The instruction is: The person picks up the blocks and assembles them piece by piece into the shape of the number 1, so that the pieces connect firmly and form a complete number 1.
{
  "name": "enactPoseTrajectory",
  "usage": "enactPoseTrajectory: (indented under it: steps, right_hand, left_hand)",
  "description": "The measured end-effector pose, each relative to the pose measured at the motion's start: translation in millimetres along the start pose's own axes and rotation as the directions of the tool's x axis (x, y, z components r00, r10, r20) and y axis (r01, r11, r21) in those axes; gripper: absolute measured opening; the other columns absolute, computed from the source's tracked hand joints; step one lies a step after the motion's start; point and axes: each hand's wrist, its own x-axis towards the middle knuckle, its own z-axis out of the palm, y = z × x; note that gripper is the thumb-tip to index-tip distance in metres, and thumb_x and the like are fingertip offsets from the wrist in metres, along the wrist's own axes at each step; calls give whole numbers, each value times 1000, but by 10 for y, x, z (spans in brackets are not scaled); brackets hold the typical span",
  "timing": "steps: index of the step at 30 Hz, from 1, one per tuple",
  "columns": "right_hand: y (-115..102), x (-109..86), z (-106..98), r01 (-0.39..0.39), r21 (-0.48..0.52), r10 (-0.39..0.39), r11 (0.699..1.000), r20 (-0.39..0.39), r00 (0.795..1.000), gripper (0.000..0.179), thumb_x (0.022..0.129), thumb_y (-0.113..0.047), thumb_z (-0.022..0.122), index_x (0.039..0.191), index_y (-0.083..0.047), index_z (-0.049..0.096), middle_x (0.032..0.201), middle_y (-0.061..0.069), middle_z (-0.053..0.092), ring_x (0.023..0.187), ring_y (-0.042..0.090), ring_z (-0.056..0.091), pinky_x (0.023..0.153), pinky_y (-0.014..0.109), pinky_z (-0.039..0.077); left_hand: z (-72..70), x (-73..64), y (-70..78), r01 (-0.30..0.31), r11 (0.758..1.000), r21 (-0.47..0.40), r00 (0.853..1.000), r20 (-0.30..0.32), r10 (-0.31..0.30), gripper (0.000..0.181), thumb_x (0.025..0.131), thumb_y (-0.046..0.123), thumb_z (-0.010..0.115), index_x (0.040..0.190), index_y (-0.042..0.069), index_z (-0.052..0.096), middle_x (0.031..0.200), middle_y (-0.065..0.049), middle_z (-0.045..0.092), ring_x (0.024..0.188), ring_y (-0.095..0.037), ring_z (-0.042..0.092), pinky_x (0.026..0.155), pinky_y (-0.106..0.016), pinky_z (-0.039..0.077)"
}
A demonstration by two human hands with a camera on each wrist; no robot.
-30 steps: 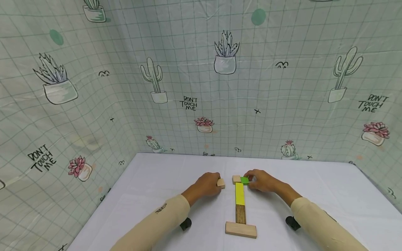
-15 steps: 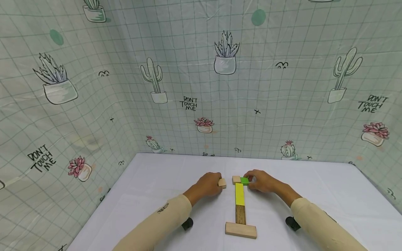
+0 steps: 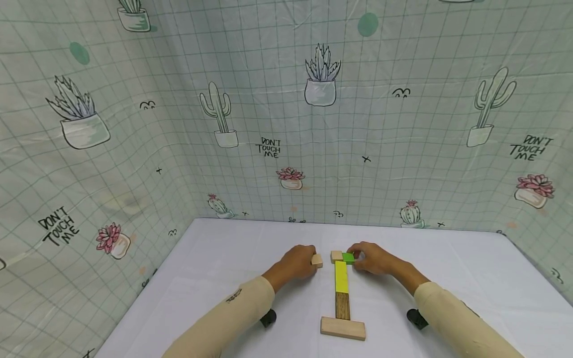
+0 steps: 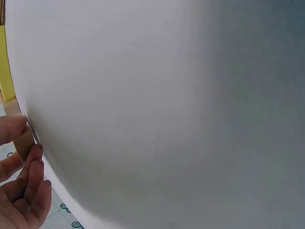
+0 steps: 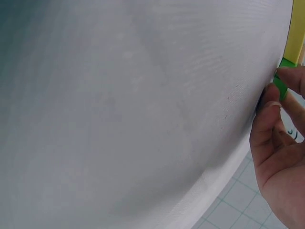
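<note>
My left hand (image 3: 295, 262) grips a small light wooden block (image 3: 317, 260), a short gap to the left of the other blocks. In the left wrist view, thumb and fingers pinch this wooden block (image 4: 24, 144). My right hand (image 3: 372, 258) pinches a green block (image 3: 347, 257) from its right side, partly covering it; the right wrist view shows thumb and fingers on the green block (image 5: 280, 88). A light wooden cube (image 3: 336, 256) lies against the green one. Below them, a yellow block (image 3: 341, 276), a dark-grained block (image 3: 342, 305) and a long wooden block (image 3: 342, 328) form a column.
A white cloth covers the table (image 3: 250, 238). Behind and to the left stands a curtain (image 3: 340, 134) printed with plants. Black wrist devices sit below each forearm, one at the left (image 3: 268, 317) and one at the right (image 3: 417, 318).
The left hand has shifted very slightly to the right with its wooden block. The right hand and the laid blocks stay where they were.
</note>
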Motion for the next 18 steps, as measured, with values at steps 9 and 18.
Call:
enactPoseTrajectory:
  steps: [9, 18]
  right_hand:
    - [-22, -16, -9, 10, 4, -10, 1000, 2, 1000, 32, 82, -11, 69, 113, -10, 63, 96, -1, 58, 89, 16, 51, 82, 39, 46]
    - [-19, -21, -9, 1, -7, -1, 1000, 2, 1000, 32, 82, -11, 68, 113, -10, 63, 96, -1, 58, 89, 17, 51, 82, 40, 46]
  left_hand:
    - [-3, 15, -2, 1, 1000, 4, 1000, 7, -1, 31, 85, 21, 69, 111, 7, 61, 84, 2, 61, 71, -9, 50, 64, -24, 44]
    - [8, 24, -7, -15, 1000, 7, 1000, -1, 15, 32, 85, 22, 69, 112, 7, 61, 86, 2, 62, 71, -8, 51, 64, -24, 44]
